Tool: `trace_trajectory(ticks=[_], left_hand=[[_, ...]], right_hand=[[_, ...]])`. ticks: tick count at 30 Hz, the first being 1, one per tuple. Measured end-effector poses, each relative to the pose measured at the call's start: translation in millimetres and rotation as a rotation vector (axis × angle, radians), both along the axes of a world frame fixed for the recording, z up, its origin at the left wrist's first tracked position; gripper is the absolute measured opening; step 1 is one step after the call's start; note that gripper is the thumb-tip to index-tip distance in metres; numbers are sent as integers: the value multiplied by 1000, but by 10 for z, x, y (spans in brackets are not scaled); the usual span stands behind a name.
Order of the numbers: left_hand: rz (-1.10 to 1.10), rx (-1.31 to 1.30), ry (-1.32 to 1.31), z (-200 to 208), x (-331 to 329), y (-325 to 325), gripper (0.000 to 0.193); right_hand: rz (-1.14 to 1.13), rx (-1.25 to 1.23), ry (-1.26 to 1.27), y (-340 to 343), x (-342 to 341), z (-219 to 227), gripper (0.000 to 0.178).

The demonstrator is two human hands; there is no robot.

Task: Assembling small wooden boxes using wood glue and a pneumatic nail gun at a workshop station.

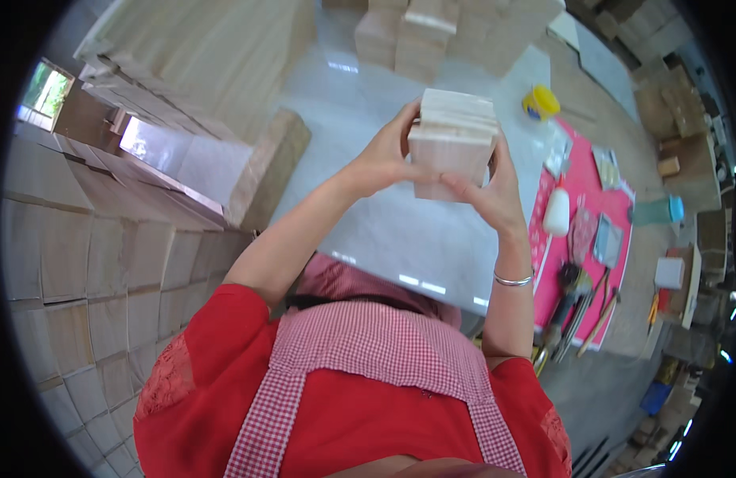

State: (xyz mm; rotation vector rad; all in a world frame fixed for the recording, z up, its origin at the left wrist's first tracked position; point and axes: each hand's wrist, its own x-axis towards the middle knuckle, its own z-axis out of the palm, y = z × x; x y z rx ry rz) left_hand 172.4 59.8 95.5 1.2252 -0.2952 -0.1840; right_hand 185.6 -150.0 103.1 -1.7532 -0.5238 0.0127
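Between my two hands is a pale wooden block (pixel 452 151), held up over the white tabletop (pixel 368 231). Lines run across its upper part, as of a lid or stacked pieces; I cannot tell which. My left hand (pixel 384 161) is wrapped round its left side, thumb across the front. On the right side my right hand (pixel 499 195), below a silver bangle, grips it, its thumb also on the front face. The fingers behind the block are partly hidden.
Tall wooden stacks (pixel 201 64) rise at the far left, with more wooden blocks (pixel 424 32) at the back. Rows of blocks (pixel 105 263) fill the left side. To the right, a pink sheet (pixel 571 239) bears a white bottle (pixel 557 211) and several tools; a yellow tub (pixel 541 102) stands beyond.
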Motion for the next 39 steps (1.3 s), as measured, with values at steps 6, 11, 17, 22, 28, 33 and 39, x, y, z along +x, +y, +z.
trace_trajectory(ticks=[6,11,17,22,28,33,39], left_hand=[[73,448,-232,-765,-587,-182,118],[62,527,-251,-1014,-639,-264,126],[130,494,-283,-994,-679,-329,134],[155,532,-291,-1011,-657,-336,135],[155,533,-296,-1041,-621,-339,140],[171,540,-342,-1060,-622,-339,140],[174,532,-337,-1057,-625,-343,140]], right_hand=[[-15,-156,13,-253,-629,-821,116],[-55,-231,-40,-288,-850,-738,113],[-301,-520,-458,-315,-1297,-367,82],[-335,-618,-542,-313,-1397,-381,61],[-338,-668,-552,-280,-1389,-323,55],[-299,-671,-593,-300,-1359,-325,47],[-269,-665,-601,-296,-1324,-327,46]])
